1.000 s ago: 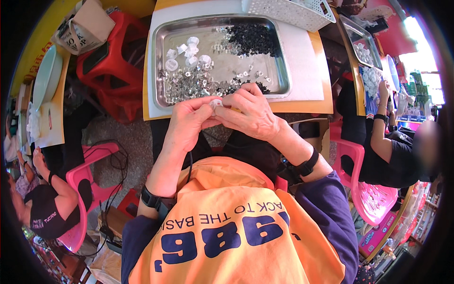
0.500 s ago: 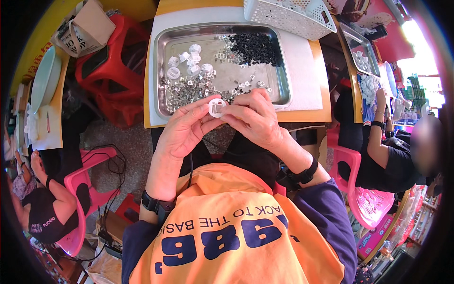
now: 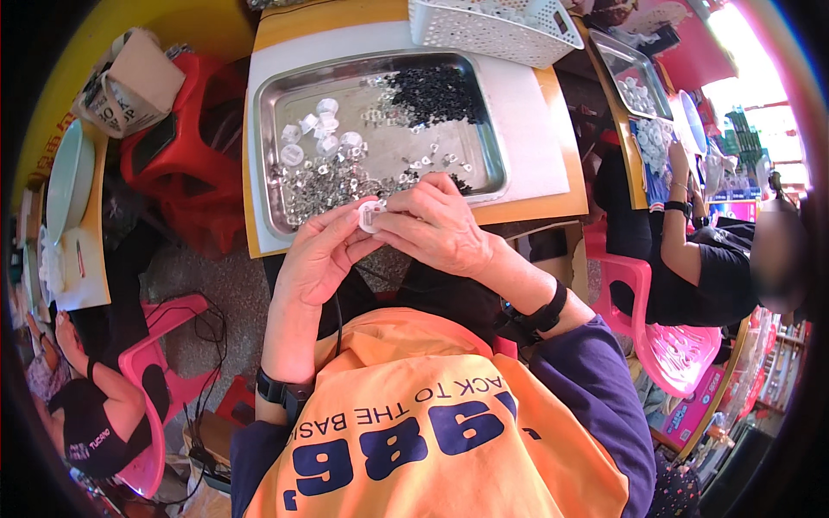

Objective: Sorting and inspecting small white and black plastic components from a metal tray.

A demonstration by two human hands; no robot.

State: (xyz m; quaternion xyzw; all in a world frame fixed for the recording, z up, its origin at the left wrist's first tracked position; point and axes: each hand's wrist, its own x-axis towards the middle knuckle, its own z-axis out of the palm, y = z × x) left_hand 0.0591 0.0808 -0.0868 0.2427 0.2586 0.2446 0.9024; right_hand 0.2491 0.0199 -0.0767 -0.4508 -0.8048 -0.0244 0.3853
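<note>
A small round white plastic part (image 3: 371, 216) is pinched between the fingers of my left hand (image 3: 324, 250), just in front of the tray's near edge. My right hand (image 3: 436, 226) has its fingertips closed at the right side of that part; whether a smaller piece sits between them is hidden. Beyond my hands lies a steel tray (image 3: 496, 155). In it are several white round parts (image 3: 326, 125) at the left, a pile of small metal pieces (image 3: 315, 186) near the front left, and a heap of small black pieces (image 3: 436, 93) at the back right.
A white perforated basket (image 3: 496, 33) stands at the table's far edge. Red stools (image 3: 186, 164) are to the left. A person (image 3: 699, 276) works at a table on the right; another person's arm (image 3: 112, 388) shows at the left. Dark cables (image 3: 207, 345) lie on the floor.
The whole view has shifted, so table and tray appear farther left and slightly lower. My hands stay together on the white part, which now looks more tilted and more covered by my right fingers.
</note>
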